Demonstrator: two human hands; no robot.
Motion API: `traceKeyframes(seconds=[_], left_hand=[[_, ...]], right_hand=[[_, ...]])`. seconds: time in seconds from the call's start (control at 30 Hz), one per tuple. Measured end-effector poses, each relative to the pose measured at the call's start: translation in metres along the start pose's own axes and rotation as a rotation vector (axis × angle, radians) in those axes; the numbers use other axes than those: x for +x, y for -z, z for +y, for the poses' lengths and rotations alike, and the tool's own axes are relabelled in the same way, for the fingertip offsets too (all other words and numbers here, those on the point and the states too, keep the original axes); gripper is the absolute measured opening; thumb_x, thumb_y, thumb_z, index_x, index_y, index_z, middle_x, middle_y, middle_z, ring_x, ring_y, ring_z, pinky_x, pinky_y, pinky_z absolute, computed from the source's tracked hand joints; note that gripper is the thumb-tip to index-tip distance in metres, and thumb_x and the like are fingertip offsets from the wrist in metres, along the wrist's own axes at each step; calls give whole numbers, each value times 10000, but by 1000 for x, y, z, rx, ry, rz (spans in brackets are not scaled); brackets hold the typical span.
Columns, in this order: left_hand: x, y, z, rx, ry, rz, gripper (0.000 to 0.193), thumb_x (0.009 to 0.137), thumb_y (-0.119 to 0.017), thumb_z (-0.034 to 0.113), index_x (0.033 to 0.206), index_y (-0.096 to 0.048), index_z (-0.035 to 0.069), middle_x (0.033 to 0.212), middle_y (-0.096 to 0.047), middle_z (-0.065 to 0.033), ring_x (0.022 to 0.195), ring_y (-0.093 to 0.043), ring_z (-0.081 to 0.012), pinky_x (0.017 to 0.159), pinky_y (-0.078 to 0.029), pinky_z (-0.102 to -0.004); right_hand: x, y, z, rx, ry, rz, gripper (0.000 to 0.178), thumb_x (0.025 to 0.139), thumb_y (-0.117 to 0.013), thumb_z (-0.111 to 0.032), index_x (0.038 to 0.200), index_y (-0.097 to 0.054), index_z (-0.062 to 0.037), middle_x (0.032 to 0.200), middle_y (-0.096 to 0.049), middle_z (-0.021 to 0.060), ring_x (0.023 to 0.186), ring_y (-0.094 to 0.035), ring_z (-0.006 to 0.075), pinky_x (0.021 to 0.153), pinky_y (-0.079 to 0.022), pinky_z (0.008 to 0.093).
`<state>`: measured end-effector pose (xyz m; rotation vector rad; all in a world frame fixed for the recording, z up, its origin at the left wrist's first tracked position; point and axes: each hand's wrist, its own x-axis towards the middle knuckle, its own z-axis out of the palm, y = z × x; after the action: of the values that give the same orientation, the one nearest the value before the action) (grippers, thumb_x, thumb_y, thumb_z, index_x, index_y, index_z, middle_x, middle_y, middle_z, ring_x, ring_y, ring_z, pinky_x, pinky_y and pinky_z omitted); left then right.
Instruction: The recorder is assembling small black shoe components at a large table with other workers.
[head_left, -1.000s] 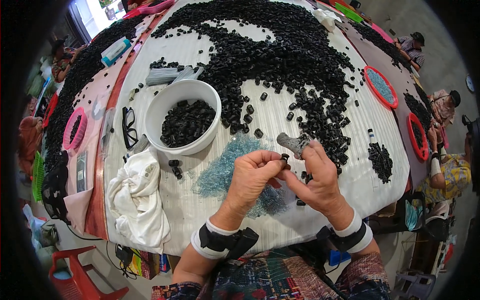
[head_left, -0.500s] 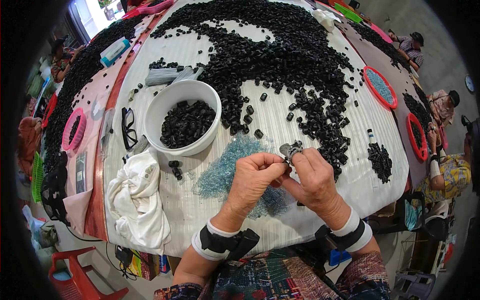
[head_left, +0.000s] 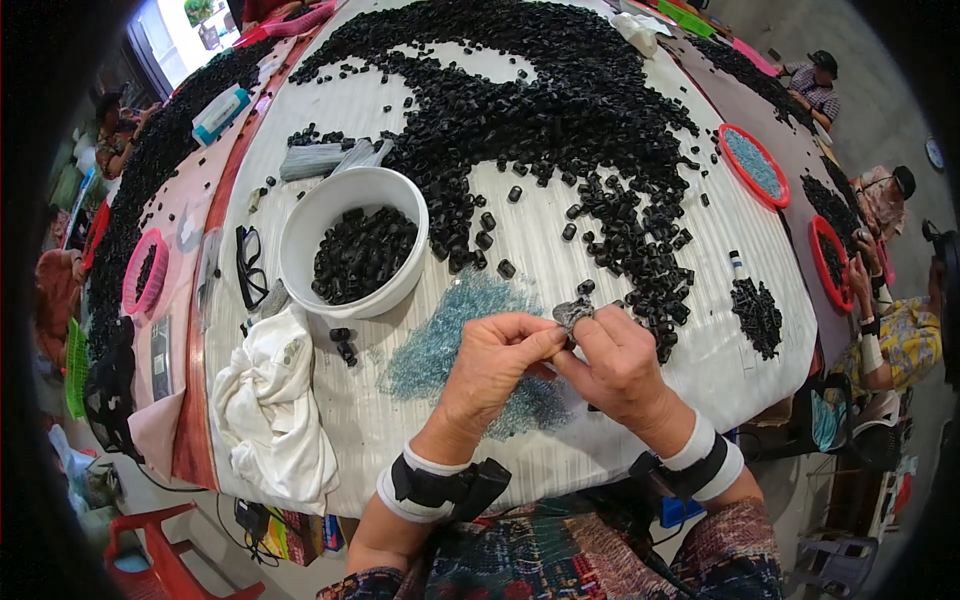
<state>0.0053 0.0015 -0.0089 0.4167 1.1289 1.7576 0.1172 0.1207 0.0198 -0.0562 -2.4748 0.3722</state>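
Observation:
My left hand [head_left: 490,368] and my right hand [head_left: 628,368] meet over the near part of the table, fingertips pressed together. The left thumb and index finger pinch at a small dark piece mostly hidden between the hands. My right fingers are curled at the same spot, with a grey wrapping [head_left: 574,312] around a fingertip. Under and beside the hands spreads a heap of small clear bluish pieces [head_left: 450,325]. Just beyond the grey wrapping lies a small black cylindrical part [head_left: 586,287].
A white bowl [head_left: 287,255] of black parts stands left of centre, near grey strips [head_left: 318,161], eyeglasses [head_left: 250,265] and a white cloth [head_left: 275,400]. Black parts [head_left: 560,120] cover the far table. Thin black pieces [head_left: 756,318] lie right, near a red basket [head_left: 726,165]. Other people sit along both sides.
The view has shifted slightly. My hands stay together, but the grey-wrapped finger has dipped a little toward me, and a black part beyond it now shows.

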Motion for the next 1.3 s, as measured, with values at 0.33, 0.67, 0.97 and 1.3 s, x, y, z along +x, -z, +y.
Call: traceKeyframes(seconds=[0.33, 0.67, 0.97, 1.3], left_hand=[[-1, -2, 16, -32, -97, 77, 192, 900, -601, 95, 1047, -579, -25, 923, -670, -156, 752, -684, -188, 568, -554, -245], [-5, 40, 54, -133, -677, 595, 183, 939, -565, 186, 1055, -530, 47, 928, -643, -115, 778, -660, -169, 563, -553, -249], [-5, 43, 62, -183, -663, 615, 409, 967, -504, 209, 1289, -386, -13, 1160, -573, -181, 924, -640, -226, 628, -566, -278], [-3, 24, 41, -138, -473, 369, 215, 941, -551, 168, 1088, -577, 13, 842, -656, -91, 649, -638, -154, 490, -542, -273]], right_hand=[[0, 52, 27, 314, -479, -96, 226, 776, -651, -42, 981, -576, 18, 768, -560, 131, 672, -585, 269, 598, -485, 339], [-35, 44, 48, -31, -259, -137, 135, 769, -594, 2, 874, -512, -22, 755, -535, 142, 731, -583, 332, 623, -493, 404], [-21, 11, 56, 184, -305, -92, 153, 768, -573, 19, 889, -481, -5, 783, -513, 164, 725, -568, 355, 647, -490, 416], [-31, 33, 39, 93, -215, -113, 141, 751, -586, 39, 864, -514, -4, 758, -531, 141, 743, -536, 325, 655, -458, 393]])
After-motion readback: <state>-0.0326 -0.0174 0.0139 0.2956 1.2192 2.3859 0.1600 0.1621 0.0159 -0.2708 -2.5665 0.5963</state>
